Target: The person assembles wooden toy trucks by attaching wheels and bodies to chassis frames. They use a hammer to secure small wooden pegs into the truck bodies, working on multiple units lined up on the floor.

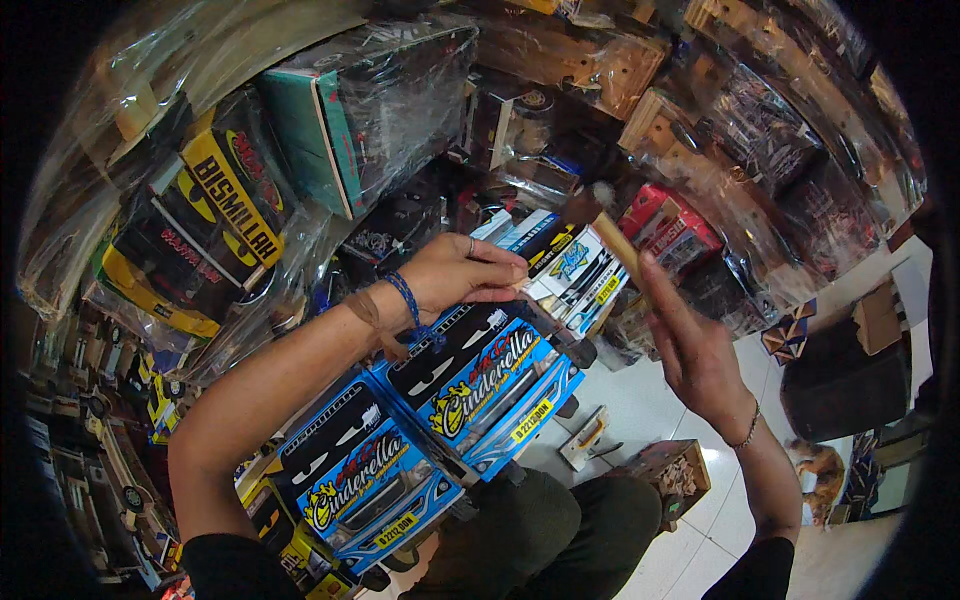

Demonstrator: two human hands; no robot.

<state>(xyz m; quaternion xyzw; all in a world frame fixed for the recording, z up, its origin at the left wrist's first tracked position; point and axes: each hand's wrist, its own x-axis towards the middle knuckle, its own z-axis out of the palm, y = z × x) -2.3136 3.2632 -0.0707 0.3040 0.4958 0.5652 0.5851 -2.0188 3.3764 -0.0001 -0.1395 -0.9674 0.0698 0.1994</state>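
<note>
- While the person sits among heaps of toy trucks wrapped in clear plastic (380,110), both hands are up at a row of little trucks.
- The left hand (462,275) has its fingers bent, with the fingertips pinching the near end of a small white and black toy truck with a blue and yellow sticker on its front (580,272).
- This small truck sits in the middle, just past both hands. Its long side runs from lower left up to upper right.
- The right hand (690,345) is held flat with the fingers together, just beside the truck on its right. Its fingertips seem to touch a thin light wooden strip (620,248).
- The left hand is the closer one; it already touches the truck.
- Two bigger blue toy truck cabs with yellow plates (440,420) lie under the left arm, near the lap.
</note>
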